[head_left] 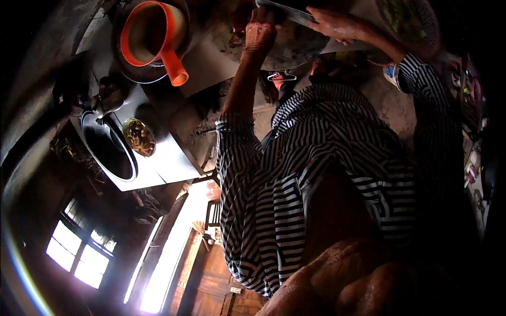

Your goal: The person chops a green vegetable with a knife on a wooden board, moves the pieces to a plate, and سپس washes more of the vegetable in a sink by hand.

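At the top edge, a broad-bladed knife (289,11) lies across the gap between my hands over a round, dark, worn board (295,48). My right hand (337,25) is closed at the knife's right end, with its fingers pointing along the blade. My left hand (260,32) is curled into a fist near the blade's other end. Whatever its fingers press on is hidden by the hand and the frame edge. Small reddish bits (237,36) sit just left of this fist.
An orange-red dipper (171,63) rests over a round pan (138,78) at upper left. Below are a wide dark pot (133,171) and a bowl of mixed food (139,138) on a pale counter (171,163). A colander (429,26) with greens stands upper right.
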